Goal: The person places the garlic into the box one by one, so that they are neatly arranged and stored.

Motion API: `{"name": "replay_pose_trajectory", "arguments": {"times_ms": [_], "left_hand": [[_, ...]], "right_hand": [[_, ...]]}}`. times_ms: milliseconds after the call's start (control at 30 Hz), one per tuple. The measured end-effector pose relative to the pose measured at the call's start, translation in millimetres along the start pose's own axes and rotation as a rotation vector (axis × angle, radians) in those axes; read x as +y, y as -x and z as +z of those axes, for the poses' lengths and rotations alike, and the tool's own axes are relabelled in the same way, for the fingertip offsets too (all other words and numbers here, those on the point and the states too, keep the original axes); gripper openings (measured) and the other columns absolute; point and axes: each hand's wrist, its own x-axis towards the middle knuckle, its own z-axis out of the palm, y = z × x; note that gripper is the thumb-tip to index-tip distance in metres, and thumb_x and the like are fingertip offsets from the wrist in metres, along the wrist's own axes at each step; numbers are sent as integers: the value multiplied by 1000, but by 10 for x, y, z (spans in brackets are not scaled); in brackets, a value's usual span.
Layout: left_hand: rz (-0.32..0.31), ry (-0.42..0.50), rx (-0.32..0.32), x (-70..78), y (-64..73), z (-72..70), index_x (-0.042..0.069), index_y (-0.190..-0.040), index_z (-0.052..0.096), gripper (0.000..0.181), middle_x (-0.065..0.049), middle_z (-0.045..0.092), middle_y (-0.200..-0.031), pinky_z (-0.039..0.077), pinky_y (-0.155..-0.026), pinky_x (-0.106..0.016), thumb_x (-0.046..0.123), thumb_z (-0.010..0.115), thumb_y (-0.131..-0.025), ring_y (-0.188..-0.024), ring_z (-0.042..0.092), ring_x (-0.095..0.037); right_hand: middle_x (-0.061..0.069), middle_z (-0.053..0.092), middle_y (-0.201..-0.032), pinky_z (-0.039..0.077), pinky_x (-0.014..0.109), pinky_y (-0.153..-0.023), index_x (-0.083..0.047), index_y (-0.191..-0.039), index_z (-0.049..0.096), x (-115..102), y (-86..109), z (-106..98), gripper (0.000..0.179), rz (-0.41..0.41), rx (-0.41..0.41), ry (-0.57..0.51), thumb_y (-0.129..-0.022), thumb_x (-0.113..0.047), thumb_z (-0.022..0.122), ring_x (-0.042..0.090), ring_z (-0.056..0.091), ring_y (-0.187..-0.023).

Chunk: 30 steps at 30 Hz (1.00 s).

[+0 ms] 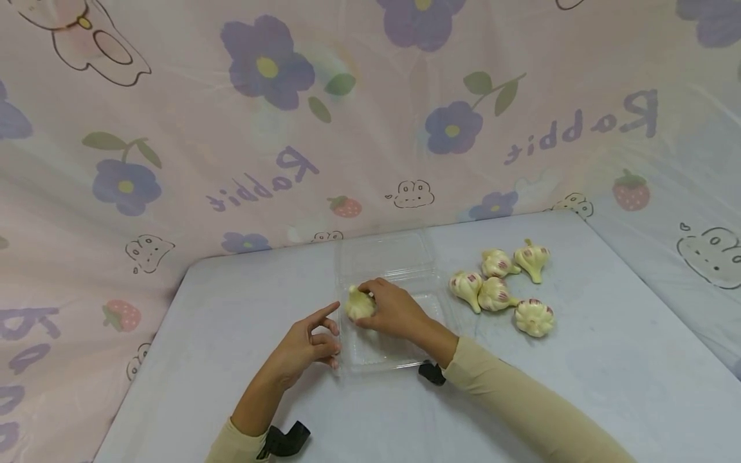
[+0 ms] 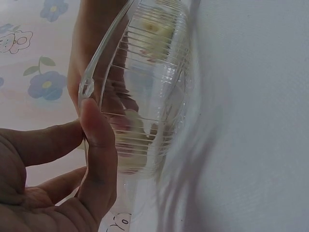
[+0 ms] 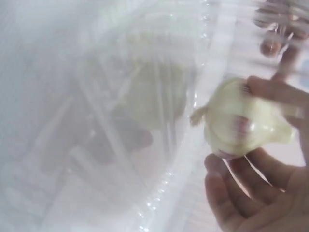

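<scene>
A clear plastic clamshell container (image 1: 382, 368) lies with its lid (image 1: 384, 254) folded back on the white table. My right hand (image 1: 399, 313) holds a garlic bulb (image 1: 360, 305) between thumb and fingers, above the left side of the container's base. Its pale skin with reddish marks shows close up in the right wrist view, bulb (image 3: 236, 121) in the fingers. On the container's left edge is my left hand (image 1: 303, 350); in the left wrist view its thumb and a finger pinch the rim (image 2: 88, 89). Pale bulbs appear blurred through the ribbed wall (image 2: 145, 72).
To the right of the container lie several garlic bulbs (image 1: 494, 294), one bulb (image 1: 534, 317) a little nearer than the others. A printed curtain (image 1: 370, 128) hangs behind the white table (image 1: 608, 360). Black wrist pieces (image 1: 287, 439) sit under both forearms.
</scene>
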Motion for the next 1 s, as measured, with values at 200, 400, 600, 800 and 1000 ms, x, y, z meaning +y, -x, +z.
{"name": "replay_pose_trajectory", "arguments": {"times_ms": [200,400,600,800,1000], "left_hand": [[7,-4,-5,-5,-5,1,7,-158,24,84,-8,44,-107,60,-65,-28,-11,63,-87,-69,60,-11],[4,-10,1,-14,-22,0,9,-158,25,83,-8,44,-108,60,-65,-29,-11,63,-87,-69,60,-12],[-3,-14,6,-18,-27,5,10,-158,26,83,-7,45,-108,61,-66,-30,-11,63,-87,-69,60,-11],[-5,-8,13,0,-5,8,11,-158,27,83,-8,45,-108,61,-66,-29,-10,64,-87,-70,61,-11],[2,-10,7,0,14,4,7,-158,24,84,-8,45,-107,61,-66,-28,-10,65,-87,-69,61,-11]], "right_hand": [[8,65,-124,54,42,-96,-9,-129,61,22,-17,52,60,7,20,8,-78,-30,86,25,64,-111],[6,68,-121,54,40,-94,-11,-126,64,54,-44,92,62,26,55,12,-73,-32,88,22,65,-107],[7,67,-123,55,39,-90,-9,-127,64,43,-12,68,64,43,48,-7,-72,-32,88,22,65,-103],[8,66,-126,57,37,-87,-9,-125,65,42,26,51,61,47,39,-3,-74,-34,86,22,68,-102],[9,66,-125,58,37,-86,-9,-125,64,38,68,34,59,24,28,-11,-75,-31,87,23,69,-102]]}}
